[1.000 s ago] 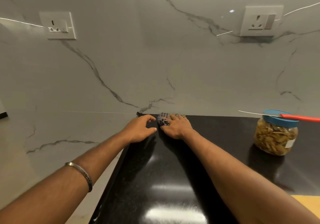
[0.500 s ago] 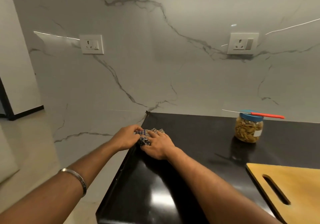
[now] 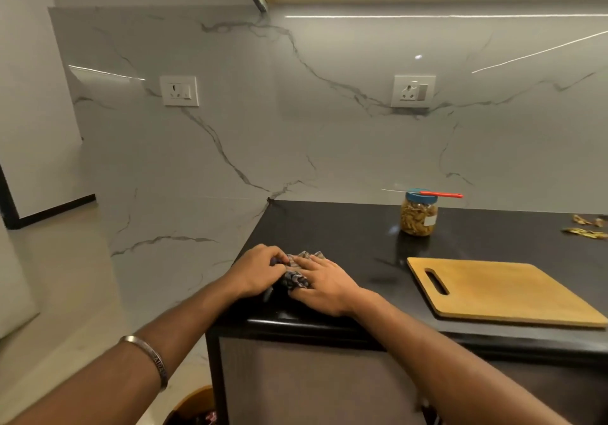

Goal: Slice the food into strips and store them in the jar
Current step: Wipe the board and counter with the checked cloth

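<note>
At the worktop's [image 3: 345, 240] left edge, the left hand [image 3: 255, 271] curls its fingers onto a checked cloth [image 3: 297, 276], and the right hand [image 3: 324, 285] lies flat on it with fingers straight. To the right lies a wooden board [image 3: 513, 289]. Behind it by the wall stands the lidded jar [image 3: 418, 215], full of strips, a red-handled knife [image 3: 427, 193] across its lid, and scraps [image 3: 587, 227] lie far right.

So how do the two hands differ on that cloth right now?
The left hand has its fingers curled, gripping the near-left edge of the checked cloth; the right hand lies with straighter fingers pressing down on top of it. The left hand sits at the counter's left edge; the right hand is further in, towards the cutting board. The left forearm wears a metal bangle; the right is bare. Both touch the cloth.
</note>
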